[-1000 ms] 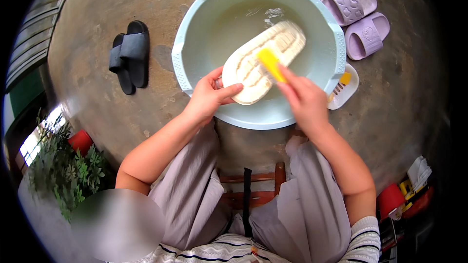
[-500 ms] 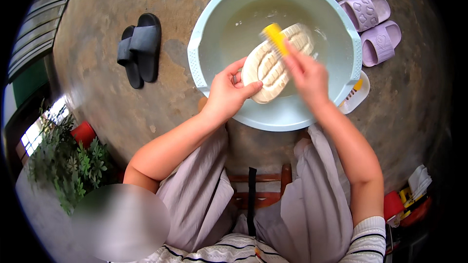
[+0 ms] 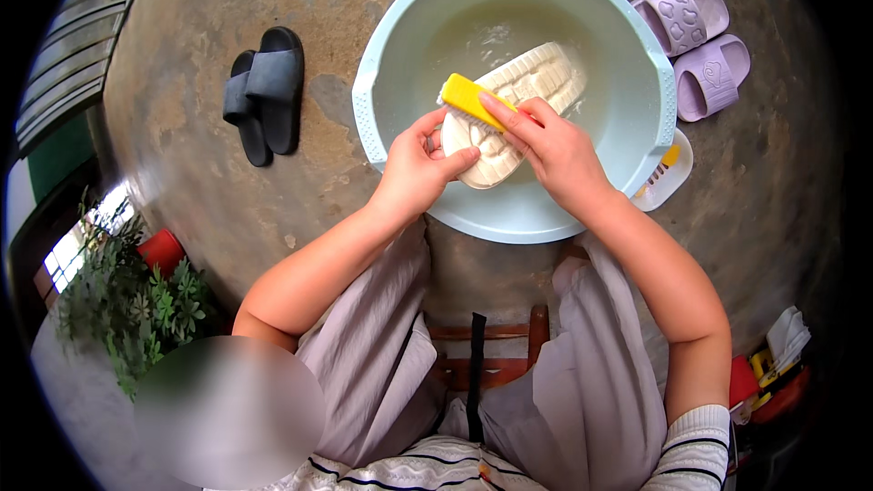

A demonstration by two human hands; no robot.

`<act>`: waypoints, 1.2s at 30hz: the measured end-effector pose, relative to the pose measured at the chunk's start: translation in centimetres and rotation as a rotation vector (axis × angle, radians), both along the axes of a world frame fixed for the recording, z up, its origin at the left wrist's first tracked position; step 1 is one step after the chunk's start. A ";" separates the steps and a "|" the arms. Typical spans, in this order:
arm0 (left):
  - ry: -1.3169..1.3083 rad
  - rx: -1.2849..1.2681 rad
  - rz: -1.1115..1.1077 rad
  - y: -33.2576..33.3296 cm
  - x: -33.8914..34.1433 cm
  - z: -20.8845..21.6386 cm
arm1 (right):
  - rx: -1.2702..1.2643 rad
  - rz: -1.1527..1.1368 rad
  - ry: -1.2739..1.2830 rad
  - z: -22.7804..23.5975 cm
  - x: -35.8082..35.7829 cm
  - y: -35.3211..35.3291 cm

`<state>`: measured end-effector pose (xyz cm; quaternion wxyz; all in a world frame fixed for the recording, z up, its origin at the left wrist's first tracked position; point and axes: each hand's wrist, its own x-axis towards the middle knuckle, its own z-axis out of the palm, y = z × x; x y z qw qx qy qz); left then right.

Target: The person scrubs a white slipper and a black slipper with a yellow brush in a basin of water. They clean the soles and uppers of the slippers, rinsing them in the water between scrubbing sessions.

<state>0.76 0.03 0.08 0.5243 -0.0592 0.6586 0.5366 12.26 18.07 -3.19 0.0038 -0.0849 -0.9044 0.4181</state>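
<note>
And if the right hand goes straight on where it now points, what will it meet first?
Probably the left inner wall of the pale blue basin, met by the yellow brush first; the height of the right hand is unclear, so it might clear the rim.

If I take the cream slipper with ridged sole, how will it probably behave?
The cream slipper seems stiff: it looks straight, though the left hand grips only one end. It may be slippery, being over the water in the light blue plastic basin. Its ridges might help grip.
</note>
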 end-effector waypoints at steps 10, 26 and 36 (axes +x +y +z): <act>-0.182 0.140 0.055 0.5 -0.7 1.1 | -0.185 -0.203 0.096 0.1 -2.2 -1.3; -0.220 0.181 0.048 -0.7 -1.1 0.1 | -0.067 0.019 0.068 2.3 0.1 -0.1; -0.140 0.139 0.036 -1.1 -0.6 -0.3 | -0.002 -0.127 0.004 1.2 0.1 -1.0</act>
